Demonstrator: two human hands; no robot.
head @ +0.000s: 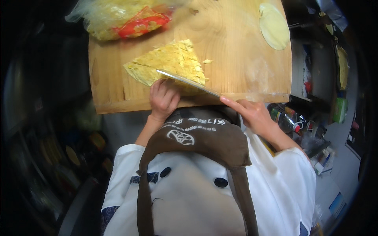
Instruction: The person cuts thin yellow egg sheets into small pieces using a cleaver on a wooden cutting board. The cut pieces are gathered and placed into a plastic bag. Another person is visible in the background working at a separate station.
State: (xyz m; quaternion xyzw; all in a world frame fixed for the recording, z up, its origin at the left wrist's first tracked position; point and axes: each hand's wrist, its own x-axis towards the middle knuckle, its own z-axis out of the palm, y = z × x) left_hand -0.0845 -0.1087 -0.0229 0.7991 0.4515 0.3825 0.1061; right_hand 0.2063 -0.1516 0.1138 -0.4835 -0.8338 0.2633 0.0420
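Observation:
A wedge of yellow, pancake-like flatbread [174,59] lies on a wooden board [230,38], scored by crossing cuts toward its right side. My left hand [164,97] is curled at its near edge, fingertips holding it down beside the blade. Gripped in my right hand [254,113] is a knife [189,81], its long blade slanting up and left across the flatbread. My right index finger stretches along the blade's base, and most of the handle is hidden in my palm. A small cut scrap [207,61] rests just right of the flatbread.
A clear plastic bag [103,17] with red print, holding yellow pieces, sits at the board's far left. A pale oval of dough [274,26] lies at the far right. Large plastic bottles [283,118] stand below the board's right corner.

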